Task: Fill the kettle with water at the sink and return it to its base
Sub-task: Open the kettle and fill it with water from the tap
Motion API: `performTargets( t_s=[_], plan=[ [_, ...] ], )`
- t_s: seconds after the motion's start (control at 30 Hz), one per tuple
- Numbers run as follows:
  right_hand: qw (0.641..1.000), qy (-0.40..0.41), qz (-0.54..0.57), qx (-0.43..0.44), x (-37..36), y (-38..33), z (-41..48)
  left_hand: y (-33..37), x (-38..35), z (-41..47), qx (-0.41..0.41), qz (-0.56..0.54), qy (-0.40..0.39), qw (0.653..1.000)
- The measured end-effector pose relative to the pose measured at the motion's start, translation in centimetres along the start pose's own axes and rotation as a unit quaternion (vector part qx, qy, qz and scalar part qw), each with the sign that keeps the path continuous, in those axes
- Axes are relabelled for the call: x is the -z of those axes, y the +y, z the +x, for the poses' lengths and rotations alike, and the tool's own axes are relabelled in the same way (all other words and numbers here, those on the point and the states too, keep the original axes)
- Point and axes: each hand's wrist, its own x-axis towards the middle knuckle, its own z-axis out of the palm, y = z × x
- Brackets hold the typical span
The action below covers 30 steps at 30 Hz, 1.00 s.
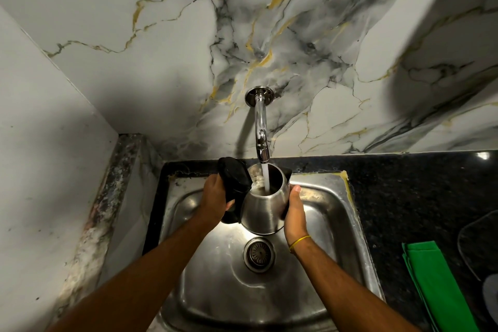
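A steel kettle (262,209) with a black handle hangs over the steel sink (339,213), its black lid (234,174) flipped open to the left. A chrome wall tap (260,127) runs a stream of water (266,176) straight into the kettle's open mouth. My left hand (214,198) grips the black handle on the kettle's left side. My right hand (295,211) presses against the kettle's right side, thumb up near the spout. The kettle's base is not in view.
The sink drain (259,253) lies below the kettle. A black granite counter (417,197) stretches to the right, with a folded green cloth (436,286) and a dark glossy object (479,245) at the right edge. A marble-patterned wall stands behind, a plain wall on the left.
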Motion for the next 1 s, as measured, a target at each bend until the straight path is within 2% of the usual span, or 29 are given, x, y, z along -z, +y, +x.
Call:
performTargets(
  t_s=[0.23, 0.4, 0.5, 0.87, 1.0],
  plan=[
    [1.0, 0.011, -0.003, 0.005, -0.19, 0.0, -0.07, -0.36, 0.45, 0.24, -0.024, 0.003, -0.034, 0.999],
    [1.0, 0.013, 0.003, 0.003, -0.41, -0.21, -0.2, 0.05, 0.24, 0.35, -0.01, -0.014, -0.005, 1.0],
    [1.0, 0.018, 0.0, 0.005, -0.42, -0.2, -0.23, 0.07, 0.38, 0.39, -0.013, -0.011, -0.019, 1.0],
    [1.0, 0.021, 0.01, 0.004, -0.65, -0.27, -0.47, -0.43, 0.55, 0.44, -0.004, -0.004, 0.005, 1.0],
    [1.0, 0.019, 0.016, 0.001, -0.66, -0.25, -0.51, -0.82, 0.58, 0.42, 0.021, -0.004, 0.027, 0.999]
  ],
)
